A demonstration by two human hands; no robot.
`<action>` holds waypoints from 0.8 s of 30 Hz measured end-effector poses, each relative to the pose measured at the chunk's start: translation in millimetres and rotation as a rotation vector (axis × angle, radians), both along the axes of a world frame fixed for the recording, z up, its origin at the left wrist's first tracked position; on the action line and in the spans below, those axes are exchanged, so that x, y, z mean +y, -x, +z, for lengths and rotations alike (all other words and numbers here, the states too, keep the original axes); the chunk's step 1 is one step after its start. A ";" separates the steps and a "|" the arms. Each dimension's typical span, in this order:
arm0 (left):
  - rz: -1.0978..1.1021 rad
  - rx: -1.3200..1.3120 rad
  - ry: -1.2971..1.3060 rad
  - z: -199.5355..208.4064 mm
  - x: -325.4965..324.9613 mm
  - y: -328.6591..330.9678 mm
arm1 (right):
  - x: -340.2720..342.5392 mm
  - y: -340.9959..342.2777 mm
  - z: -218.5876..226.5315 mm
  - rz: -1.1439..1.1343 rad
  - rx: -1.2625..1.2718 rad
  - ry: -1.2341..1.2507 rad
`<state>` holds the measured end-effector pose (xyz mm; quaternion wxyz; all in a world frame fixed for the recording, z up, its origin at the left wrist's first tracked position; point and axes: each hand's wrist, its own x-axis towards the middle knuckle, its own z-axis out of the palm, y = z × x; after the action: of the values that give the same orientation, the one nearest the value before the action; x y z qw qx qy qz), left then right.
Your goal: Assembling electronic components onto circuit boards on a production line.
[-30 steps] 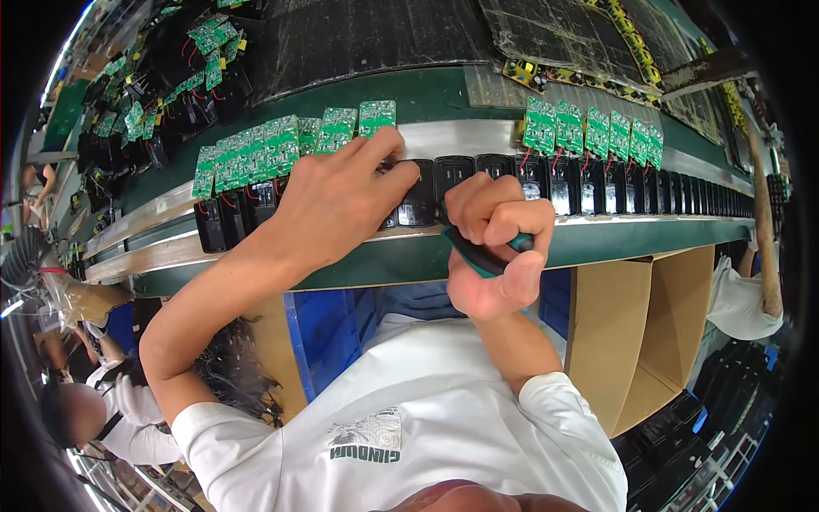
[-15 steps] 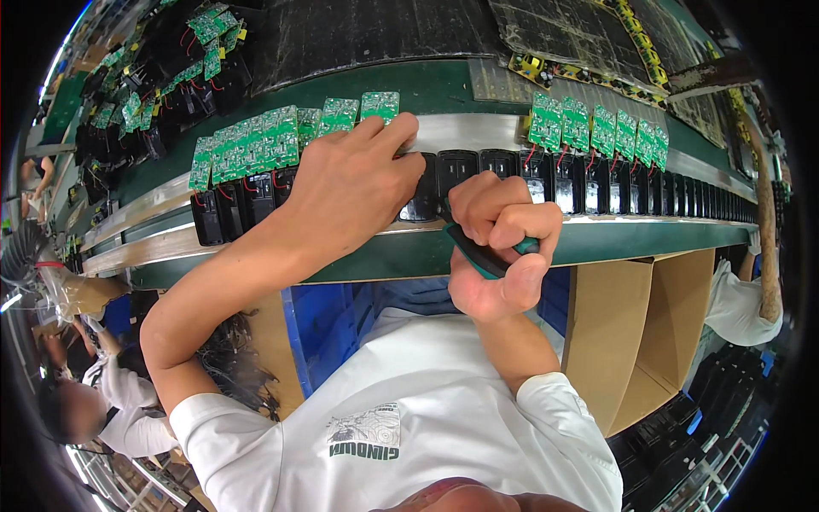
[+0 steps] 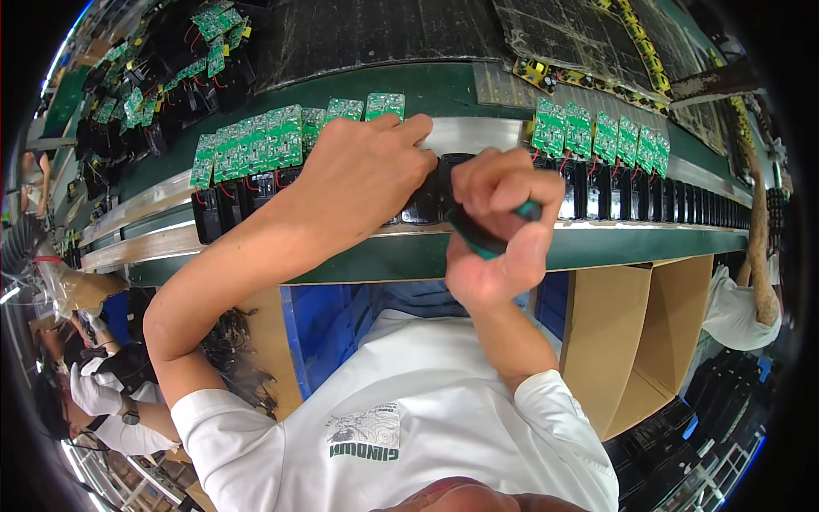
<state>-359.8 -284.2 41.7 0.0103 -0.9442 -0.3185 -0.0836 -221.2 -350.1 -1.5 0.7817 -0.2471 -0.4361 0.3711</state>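
My right hand is closed around green-and-black-handled pliers, held over the row of black plastic housings. The jaws are too blurred and hidden to make out. My left hand reaches over the same row with its fingers bent and pressed together at a housing. Whatever its fingertips grip is hidden behind the hand. Just beyond them stands a green circuit board. More green circuit boards lean along the row on the left, joined by red wires to housings below.
On the right, further boards stand above a long line of housings. Wired boards are heaped at the far left. Below the bench edge are a blue crate and an open cardboard box. Other people work on both sides.
My right hand has risen slightly and turned with the pliers, covering more of the housings. My left hand stays nearly in place, shifted a little right. A person at the left has moved.
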 end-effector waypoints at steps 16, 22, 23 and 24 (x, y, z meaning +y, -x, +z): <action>-0.047 0.015 0.003 3.6 4.7 -6.3 | 19.2 2.2 -1.1 -0.001 -0.031 -0.002; -0.083 0.174 0.150 35.5 26.8 -21.3 | -1.1 1.9 -4.5 0.000 -0.023 -0.034; -0.092 0.211 0.200 39.5 32.8 -26.0 | -2.4 2.8 -7.5 0.021 -0.045 -0.023; -0.104 0.208 0.187 39.1 41.6 -28.9 | -2.0 3.6 -7.8 0.027 -0.059 -0.034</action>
<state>-330.9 -242.5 80.8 -0.0492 -0.9597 -0.2730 0.0442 -224.8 -352.0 -9.3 0.7675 -0.2388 -0.4683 0.3669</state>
